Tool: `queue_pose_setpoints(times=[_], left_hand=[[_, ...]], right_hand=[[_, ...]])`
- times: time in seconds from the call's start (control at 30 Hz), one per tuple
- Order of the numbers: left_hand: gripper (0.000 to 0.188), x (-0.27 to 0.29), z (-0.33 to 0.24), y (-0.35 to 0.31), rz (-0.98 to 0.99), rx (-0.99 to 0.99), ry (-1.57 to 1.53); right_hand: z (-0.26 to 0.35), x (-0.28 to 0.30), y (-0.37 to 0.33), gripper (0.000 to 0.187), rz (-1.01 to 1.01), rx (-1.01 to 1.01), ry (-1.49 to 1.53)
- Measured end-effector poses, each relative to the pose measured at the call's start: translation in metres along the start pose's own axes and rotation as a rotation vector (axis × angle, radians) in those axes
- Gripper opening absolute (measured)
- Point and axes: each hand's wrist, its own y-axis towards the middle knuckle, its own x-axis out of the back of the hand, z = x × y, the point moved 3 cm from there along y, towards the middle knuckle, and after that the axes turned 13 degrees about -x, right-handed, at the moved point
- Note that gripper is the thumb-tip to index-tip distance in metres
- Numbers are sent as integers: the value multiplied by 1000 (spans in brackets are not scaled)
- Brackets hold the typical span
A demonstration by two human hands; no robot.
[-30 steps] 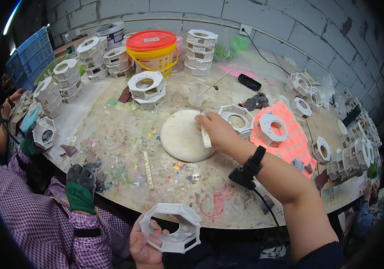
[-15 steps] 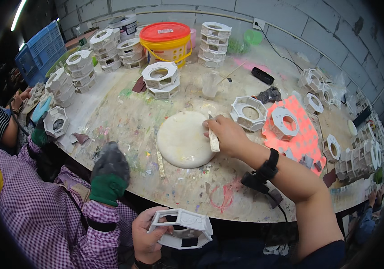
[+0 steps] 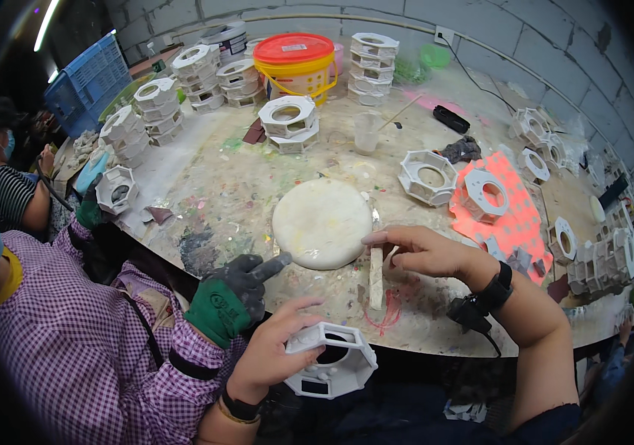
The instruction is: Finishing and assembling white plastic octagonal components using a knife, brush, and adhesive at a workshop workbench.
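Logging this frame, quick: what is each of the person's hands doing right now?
Left hand: closed on the white octagonal frame, held at the table edge.
Right hand: open, fingers resting on the flat stick beside the round white slab.

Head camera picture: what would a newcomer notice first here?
Probably the yellow bucket with its red lid at the far edge of the table, among stacks of white octagonal frames. Next, the pale round disc at the centre, with the right hand beside it. The left hand holds one white frame at the near edge.
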Motion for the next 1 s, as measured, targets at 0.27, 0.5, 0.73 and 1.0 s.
queue_pose_setpoints(times=[0.27, 0.5, 0.73, 1.0], left_hand=[[36, 5, 22, 9, -234, 234, -391], [36, 4, 36, 21, -287, 253, -433], [35, -32, 21, 16, -90, 373, -560], [39, -49, 3, 14, 203, -68, -14]], right_hand=[[23, 23, 75, 26, -487, -11, -387], [22, 13, 137, 34, -633, -94, -661], [12, 9, 141, 42, -289, 217, -620], [36, 15, 55, 31, -445, 368, -704]])
